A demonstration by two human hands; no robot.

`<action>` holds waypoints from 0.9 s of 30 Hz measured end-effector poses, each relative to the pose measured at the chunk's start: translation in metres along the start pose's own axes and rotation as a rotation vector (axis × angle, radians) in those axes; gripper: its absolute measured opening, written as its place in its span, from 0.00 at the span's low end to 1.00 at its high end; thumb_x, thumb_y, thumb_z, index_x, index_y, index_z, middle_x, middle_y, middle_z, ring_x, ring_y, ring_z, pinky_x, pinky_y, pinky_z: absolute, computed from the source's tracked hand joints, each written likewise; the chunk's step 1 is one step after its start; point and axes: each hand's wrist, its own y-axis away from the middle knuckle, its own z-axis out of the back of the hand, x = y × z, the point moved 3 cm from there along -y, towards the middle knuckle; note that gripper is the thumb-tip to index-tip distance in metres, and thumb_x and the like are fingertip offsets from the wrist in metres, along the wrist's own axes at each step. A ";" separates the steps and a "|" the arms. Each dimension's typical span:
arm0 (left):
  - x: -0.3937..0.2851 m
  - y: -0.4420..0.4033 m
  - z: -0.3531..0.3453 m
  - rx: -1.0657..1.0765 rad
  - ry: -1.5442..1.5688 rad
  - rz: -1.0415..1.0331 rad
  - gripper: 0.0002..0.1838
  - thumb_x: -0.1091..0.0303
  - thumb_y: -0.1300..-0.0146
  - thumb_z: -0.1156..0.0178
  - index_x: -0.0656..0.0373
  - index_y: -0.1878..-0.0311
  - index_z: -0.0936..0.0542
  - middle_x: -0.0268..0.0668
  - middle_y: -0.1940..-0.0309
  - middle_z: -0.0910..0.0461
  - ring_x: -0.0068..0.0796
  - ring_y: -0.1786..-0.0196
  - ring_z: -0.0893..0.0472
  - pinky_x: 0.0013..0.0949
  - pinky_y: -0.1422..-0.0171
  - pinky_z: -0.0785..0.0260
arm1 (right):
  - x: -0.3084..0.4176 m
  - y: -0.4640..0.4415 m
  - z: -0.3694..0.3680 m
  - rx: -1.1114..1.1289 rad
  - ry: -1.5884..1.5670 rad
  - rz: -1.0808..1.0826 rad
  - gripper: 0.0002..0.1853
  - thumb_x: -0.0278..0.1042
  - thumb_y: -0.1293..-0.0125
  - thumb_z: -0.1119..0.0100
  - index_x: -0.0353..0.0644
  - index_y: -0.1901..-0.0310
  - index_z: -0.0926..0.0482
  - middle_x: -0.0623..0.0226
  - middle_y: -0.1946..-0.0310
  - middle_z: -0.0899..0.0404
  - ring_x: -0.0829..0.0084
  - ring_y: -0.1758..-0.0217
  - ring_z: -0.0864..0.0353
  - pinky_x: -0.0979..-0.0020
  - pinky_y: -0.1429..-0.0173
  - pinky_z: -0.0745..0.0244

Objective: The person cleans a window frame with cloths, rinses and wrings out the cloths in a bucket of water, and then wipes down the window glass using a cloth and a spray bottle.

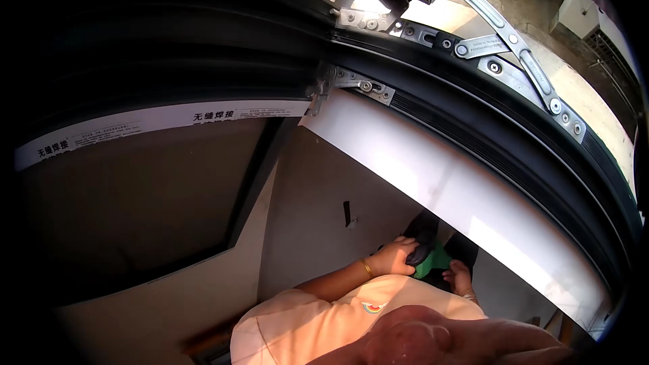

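Low in the head view, in front of my peach shirt (318,318), both hands are at a black and green thing. The fingers of my left hand (395,257), with a gold bracelet at the wrist, curl round its black part (423,249). On the other side my right hand (460,278) has its fingers bent close against the green part (433,263). Shadow and my fingers hide much of this thing, so its kind does not show. Whether my right fingers grip it is unclear.
Above my hands runs a black window frame (473,122) with a white sill (433,169). A metal stay hinge (503,30) joins the frame to the opened sash. At left is a dark pane (149,209) under a printed white strip (169,118). Outdoor ground lies beyond.
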 end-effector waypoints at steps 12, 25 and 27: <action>0.026 -0.023 -0.008 -0.042 -0.112 -0.048 0.35 0.58 0.55 0.34 0.69 0.44 0.25 0.54 0.45 0.25 0.56 0.41 0.28 0.47 0.35 0.33 | 0.000 -0.018 0.004 -0.065 -0.017 -0.009 0.13 0.40 0.28 0.46 0.40 0.52 0.24 0.65 0.65 0.21 0.70 0.68 0.19 0.71 0.68 0.22; -0.012 -0.044 0.010 0.208 0.050 -0.086 0.23 0.68 0.52 0.33 0.63 0.51 0.22 0.50 0.53 0.22 0.58 0.45 0.28 0.50 0.37 0.35 | 0.006 0.003 -0.028 -0.049 0.168 0.157 0.15 0.41 0.26 0.50 0.37 0.56 0.21 0.66 0.66 0.20 0.75 0.69 0.24 0.73 0.64 0.24; -0.012 -0.049 0.007 0.288 0.027 -0.065 0.23 0.68 0.53 0.34 0.63 0.51 0.22 0.51 0.53 0.22 0.58 0.46 0.27 0.51 0.38 0.35 | -0.002 0.005 -0.027 -0.062 0.101 0.121 0.15 0.41 0.26 0.51 0.37 0.57 0.21 0.67 0.66 0.20 0.76 0.69 0.23 0.72 0.63 0.24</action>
